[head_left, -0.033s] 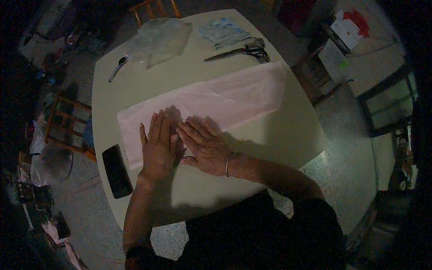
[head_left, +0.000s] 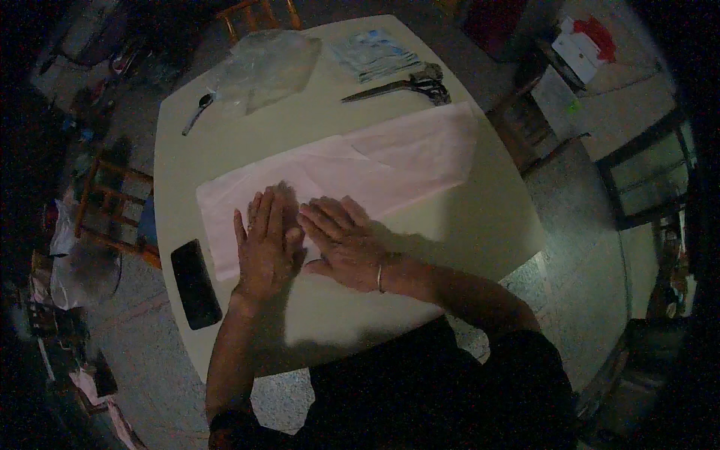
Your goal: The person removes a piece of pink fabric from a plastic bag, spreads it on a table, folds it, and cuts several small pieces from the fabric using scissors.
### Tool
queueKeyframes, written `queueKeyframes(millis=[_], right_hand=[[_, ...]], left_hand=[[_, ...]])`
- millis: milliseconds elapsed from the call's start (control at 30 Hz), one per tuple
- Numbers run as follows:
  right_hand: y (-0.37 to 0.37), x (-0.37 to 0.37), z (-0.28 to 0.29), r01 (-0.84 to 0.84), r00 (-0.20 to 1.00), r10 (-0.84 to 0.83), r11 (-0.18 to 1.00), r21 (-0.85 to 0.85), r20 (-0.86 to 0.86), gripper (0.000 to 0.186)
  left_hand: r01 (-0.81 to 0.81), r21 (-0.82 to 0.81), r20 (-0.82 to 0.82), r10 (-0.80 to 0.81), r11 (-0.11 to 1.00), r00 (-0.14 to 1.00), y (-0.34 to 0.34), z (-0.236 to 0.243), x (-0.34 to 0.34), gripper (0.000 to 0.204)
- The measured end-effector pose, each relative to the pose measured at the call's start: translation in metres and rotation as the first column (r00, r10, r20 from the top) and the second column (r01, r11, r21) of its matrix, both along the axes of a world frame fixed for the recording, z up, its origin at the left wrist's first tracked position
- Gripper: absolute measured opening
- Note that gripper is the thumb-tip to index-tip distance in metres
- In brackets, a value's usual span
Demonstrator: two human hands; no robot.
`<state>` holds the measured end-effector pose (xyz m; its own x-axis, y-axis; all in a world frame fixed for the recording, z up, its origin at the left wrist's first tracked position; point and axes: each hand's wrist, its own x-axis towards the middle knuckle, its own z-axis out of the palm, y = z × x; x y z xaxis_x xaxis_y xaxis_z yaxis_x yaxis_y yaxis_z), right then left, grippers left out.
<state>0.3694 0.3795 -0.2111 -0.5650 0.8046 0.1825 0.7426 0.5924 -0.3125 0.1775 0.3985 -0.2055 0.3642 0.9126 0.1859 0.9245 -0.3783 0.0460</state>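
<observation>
Pink cloth (head_left: 397,156) laid out beneath two flat hands

Fingers straight, grasping nothing: the left hand (head_left: 266,247), palm down, points its slightly parted fingers away over the cloth's near-left end; the right hand (head_left: 349,251), beside it, fans loosely toward the far left, thumb out, fingertips over the near edge. Pressing or hovering, can't tell. And the cloth: pale, creased, narrow, its long axis slanting from near left to far right across the cream table (head_left: 322,322), dark scissors (head_left: 411,82) beyond.
</observation>
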Motion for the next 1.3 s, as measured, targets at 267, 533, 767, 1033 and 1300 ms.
queueKeyframes(millis=[267, 533, 767, 1033, 1300], right_hand=[[-0.003, 0.157, -0.018, 0.246, 0.953, -0.256, 0.966, 0.081, 0.162, 0.069], [0.005, 0.228, -0.027, 0.096, 0.988, -0.06, 0.96, 0.262, -0.143, 0.044], [0.011, 0.237, -0.016, 0.07, 0.996, -0.039, 0.903, 0.423, -0.082, 0.019], [0.021, 0.222, -0.002, 0.137, 0.976, -0.203, 0.851, 0.506, 0.077, 0.02], [-0.026, 0.237, -0.003, 0.205, 0.963, -0.248, 0.928, 0.31, 0.106, 0.025]], left_hand=[[-0.041, 0.028, 0.093, 0.038, 0.999, 0.995, -0.014, -0.015, -0.012, 0.07], [0.259, -0.081, 0.496, -0.186, 0.963, 0.848, -0.057, 0.012, -0.037, 0.047], [0.118, -0.027, 0.157, -0.112, 0.993, 0.981, -0.081, 0.028, -0.045, 0.036], [0.144, 0.062, 0.034, -0.147, 0.988, 0.989, -0.05, 0.029, -0.046, 0.041], [0.147, 0.152, -0.022, -0.146, 0.977, 0.989, -0.092, 0.029, -0.043, 0.036]])
